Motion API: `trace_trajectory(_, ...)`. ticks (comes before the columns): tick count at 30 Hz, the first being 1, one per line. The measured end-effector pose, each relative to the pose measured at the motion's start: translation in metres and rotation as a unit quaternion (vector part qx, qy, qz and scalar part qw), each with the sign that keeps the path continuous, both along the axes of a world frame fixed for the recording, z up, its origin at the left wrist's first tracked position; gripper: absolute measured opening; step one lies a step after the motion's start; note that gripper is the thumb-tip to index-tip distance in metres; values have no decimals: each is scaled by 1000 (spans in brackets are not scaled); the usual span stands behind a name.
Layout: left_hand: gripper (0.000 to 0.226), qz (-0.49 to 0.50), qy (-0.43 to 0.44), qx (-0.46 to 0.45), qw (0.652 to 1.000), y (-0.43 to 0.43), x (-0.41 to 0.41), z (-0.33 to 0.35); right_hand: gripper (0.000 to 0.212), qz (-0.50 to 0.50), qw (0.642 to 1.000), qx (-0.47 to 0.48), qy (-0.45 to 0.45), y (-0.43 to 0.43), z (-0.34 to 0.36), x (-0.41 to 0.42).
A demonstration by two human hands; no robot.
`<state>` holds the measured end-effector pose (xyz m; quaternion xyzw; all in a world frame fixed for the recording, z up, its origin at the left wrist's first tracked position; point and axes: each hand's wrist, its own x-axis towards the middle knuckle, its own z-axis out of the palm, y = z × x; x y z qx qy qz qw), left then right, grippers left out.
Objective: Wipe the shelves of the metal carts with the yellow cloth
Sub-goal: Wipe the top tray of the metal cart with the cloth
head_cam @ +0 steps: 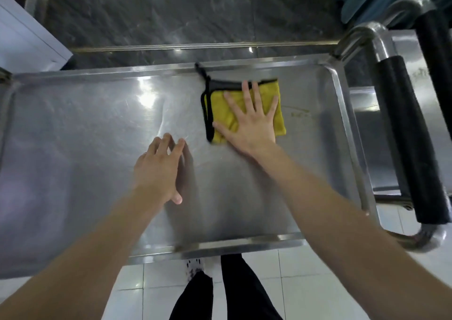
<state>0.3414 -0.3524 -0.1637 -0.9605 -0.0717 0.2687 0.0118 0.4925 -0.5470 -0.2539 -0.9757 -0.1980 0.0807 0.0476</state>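
While the right hand (249,121) presses flat on the yellow cloth (278,121), fingers (247,92) straight and spread apart, the step in hand looks like wiping the top shelf (85,136) of the metal cart. Cloth is folded, black-edged, and lies on the far right part of the shelf, its black loop reaching the far rim. Left hand (156,170) is over mid-shelf, holding nothing, fingers loosely bent and close together; cannot tell if they touch the metal.

Next move, as a guess: slide the cloth right over the brownish smear (299,113) just beside it, keeping the palm flat so the fold doesn't bunch, then work left and near; most of the shelf seems not yet covered.

Shelf is shiny steel with a raised rim, glare spots far left. Padded black cart handle (403,136) at right, a second handle (430,75) beyond it. White floor tiles (318,270) near, dark marble-look surface (171,14) far, white unit (22,38) far left.
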Motion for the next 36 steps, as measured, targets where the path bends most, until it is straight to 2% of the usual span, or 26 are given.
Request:
trace_trajectory(4,159,-2,2,1,1000,-2,0,4,87,48,999,-12,22,-64,16,-162)
trace_trajectory(6,157,-2,-2,3,1000,-1,-1,3,87,43,998,-19,36,-82,23,-201)
trace_trajectory(8,157,-7,-4,1,1000,-1,0,3,89,43,998,-22,37,-78,17,-179)
trace_trajectory(11,159,-6,-1,5,1000,-1,1,0,91,4,1000,-3,23,-42,5,-67)
trace_trajectory(13,159,-8,-1,4,1000,0,2,-4,95,-31,998,-2,50,-17,10,23)
trace_trajectory(16,158,-6,-9,2,1000,2,1,-5,98,-43,997,-31,49,1,9,85)
trace_trajectory(18,158,-11,-1,1,1000,2,2,-4,96,-32,999,-27,33,-6,8,61)
trace_trajectory(22,158,-11,38,17,999,-2,1,6,89,15,1000,-1,13,-58,10,-79)
trace_trajectory(25,139,-17,36,43,998,-19,18,20,89,15,999,-19,38,-102,21,-175)
trace_trajectory(27,122,-22,9,50,998,-35,47,28,91,-2,998,-29,56,-117,25,-195)
trace_trajectory(28,123,-26,-2,43,999,-43,63,30,91,-5,998,-33,62,-119,26,-195)
trace_trajectory(32,153,-42,9,9,999,-65,99,15,89,-17,999,-19,38,-114,21,-151)
trace_trajectory(36,153,-53,-8,1,999,-62,95,0,91,-46,999,-20,4,-96,7,-5)
